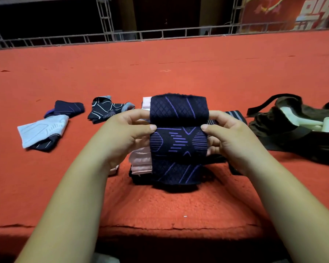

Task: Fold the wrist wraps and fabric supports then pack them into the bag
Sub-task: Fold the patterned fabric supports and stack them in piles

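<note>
Navy support [179, 139], pinched, L hand [129, 133], R hand [230, 137]

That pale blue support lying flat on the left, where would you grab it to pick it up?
Probably pinch the pale blue support at its left short edge, coming from the left and above. It lies flat on the red cloth, and its lower right part lies over a dark support, so the left end is the free one.

A red carpet [179, 59] spreads back to a metal truss [104, 18], with a red banner [285, 12] behind.
</note>
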Tool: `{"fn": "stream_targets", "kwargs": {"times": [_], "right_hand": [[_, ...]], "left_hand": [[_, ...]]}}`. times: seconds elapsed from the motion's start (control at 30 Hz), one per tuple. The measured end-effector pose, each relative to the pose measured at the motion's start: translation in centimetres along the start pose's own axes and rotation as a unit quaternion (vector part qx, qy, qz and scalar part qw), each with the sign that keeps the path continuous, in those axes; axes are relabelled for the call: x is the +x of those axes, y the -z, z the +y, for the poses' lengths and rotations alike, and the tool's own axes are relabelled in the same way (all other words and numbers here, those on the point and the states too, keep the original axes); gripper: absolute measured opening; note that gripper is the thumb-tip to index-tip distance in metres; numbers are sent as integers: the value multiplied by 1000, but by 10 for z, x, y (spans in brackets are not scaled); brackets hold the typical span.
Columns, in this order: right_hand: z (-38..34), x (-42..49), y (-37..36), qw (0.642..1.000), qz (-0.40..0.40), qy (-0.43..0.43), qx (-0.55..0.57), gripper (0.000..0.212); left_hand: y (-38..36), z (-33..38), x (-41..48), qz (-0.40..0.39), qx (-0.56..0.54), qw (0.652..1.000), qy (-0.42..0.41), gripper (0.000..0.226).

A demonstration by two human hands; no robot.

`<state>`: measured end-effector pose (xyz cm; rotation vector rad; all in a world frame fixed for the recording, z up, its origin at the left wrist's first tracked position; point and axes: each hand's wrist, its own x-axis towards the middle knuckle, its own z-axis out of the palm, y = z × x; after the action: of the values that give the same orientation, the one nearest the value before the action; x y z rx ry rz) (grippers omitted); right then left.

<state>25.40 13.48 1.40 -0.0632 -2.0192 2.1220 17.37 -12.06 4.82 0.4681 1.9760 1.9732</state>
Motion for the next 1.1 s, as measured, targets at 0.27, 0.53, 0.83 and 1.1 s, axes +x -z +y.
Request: {"fn": "stream_targets", "kwargs": {"times": [0.27,0.53,0.83,1.1], "right_hand": [[3,2,-7,993,4,-30,113,43],[0,0,-6,992,-27,18,123,24],[9,2,-9,988,10,154,-1,39],[14,1,-3,998,-54,6,-21,12]], "left_hand": [[-1,-4,1,3,-48,998,29,29],[-8,1,1,27,-102,994,14,28],[-7,-8,-3,-60,25,998,-2,37],[-9,-4,-1,-4,-37,999,-34,32]]}}
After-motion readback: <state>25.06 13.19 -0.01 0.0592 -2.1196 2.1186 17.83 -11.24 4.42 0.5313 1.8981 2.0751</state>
